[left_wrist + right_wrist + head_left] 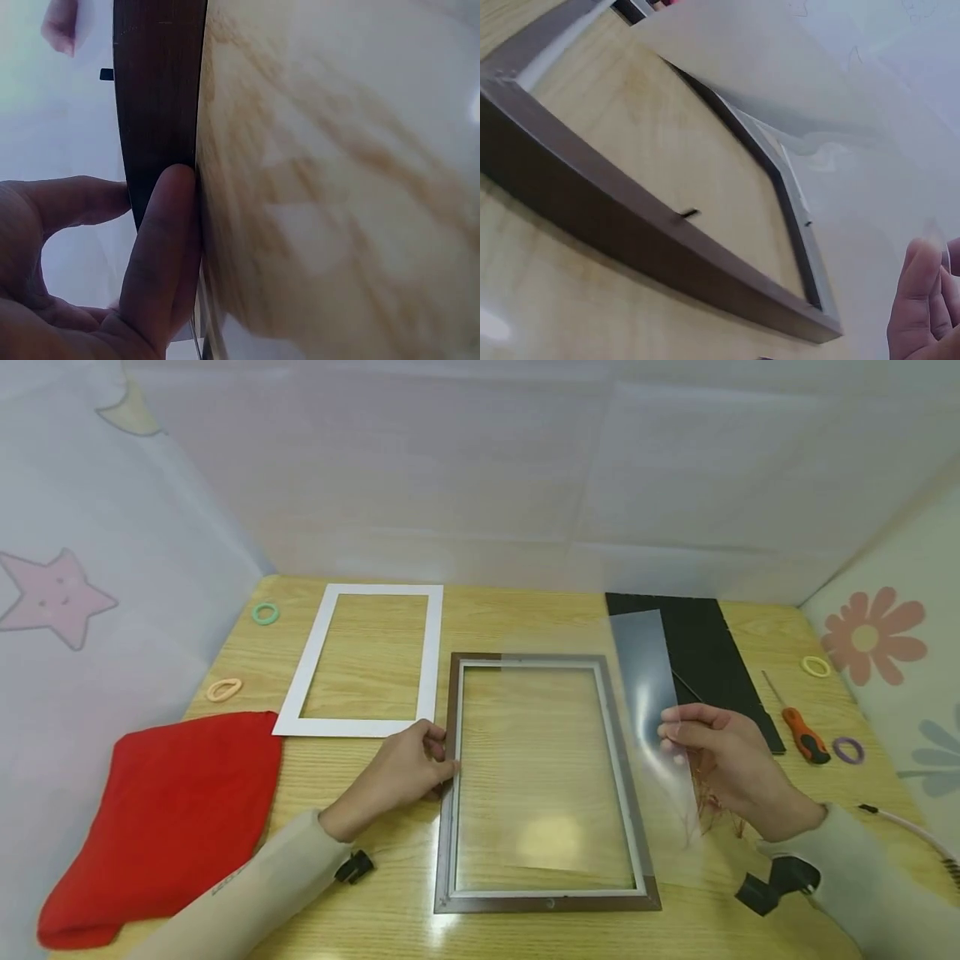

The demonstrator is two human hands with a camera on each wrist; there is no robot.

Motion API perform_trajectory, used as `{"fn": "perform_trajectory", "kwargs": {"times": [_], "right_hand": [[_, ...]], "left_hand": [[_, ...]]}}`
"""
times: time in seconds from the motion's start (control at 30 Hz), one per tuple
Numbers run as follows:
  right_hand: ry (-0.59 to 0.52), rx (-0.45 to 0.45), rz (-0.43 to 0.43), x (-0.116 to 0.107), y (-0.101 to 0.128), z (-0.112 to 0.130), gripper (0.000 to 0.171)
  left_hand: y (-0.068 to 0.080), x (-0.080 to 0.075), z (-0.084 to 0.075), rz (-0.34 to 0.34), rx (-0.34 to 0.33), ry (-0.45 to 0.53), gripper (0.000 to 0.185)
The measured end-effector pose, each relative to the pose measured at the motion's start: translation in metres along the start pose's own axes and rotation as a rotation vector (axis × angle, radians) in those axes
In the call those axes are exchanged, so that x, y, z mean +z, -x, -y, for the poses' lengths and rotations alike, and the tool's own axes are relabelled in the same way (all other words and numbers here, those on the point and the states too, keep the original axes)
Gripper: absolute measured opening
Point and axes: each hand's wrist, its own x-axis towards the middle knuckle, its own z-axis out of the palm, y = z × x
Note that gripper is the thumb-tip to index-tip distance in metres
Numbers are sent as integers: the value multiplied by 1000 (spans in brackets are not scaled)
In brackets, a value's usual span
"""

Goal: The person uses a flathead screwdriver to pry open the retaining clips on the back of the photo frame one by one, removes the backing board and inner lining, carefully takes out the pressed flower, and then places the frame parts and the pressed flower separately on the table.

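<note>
In the head view, a brown picture frame [547, 904] with a pale inner lip lies at the middle of the table. My left hand [401, 764] holds its left side; in the left wrist view, the thumb and fingers stand on either side of the dark frame edge [156, 90]. A clear plastic sheet [647, 681] slants over the frame, its right part raised and shiny. My right hand [731, 768] pinches that sheet by its right edge. Seen from the right wrist, the sheet [840, 172] spreads above the far side of the frame [630, 199].
A white mat border [375, 727] lies at back left, a red cloth [187, 810] at front left. On the right are a black board [701, 639], a screwdriver [804, 735], a purple ring [848, 740] and a cable-like item [911, 827]. Thin reddish sprigs [708, 810] lie under the right hand.
</note>
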Motion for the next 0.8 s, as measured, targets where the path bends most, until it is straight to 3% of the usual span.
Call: {"fn": "perform_trajectory", "kwargs": {"times": [0.2, 0.4, 0.67, 0.8], "right_hand": [[-31, -95, 31, -6, -7, 37, 26], [-42, -249, 34, -9, -17, 78, 27], [-30, -333, -113, 0, -42, 131, 18], [-54, -392, -117, 11, -58, 146, 16]], "left_hand": [[5, -1, 0, -15, -3, -45, 48], [14, 0, -3, -5, 7, -48, 47], [27, 5, -5, 36, -17, 11, 45], [31, 7, -6, 60, -30, 63, 45]]}}
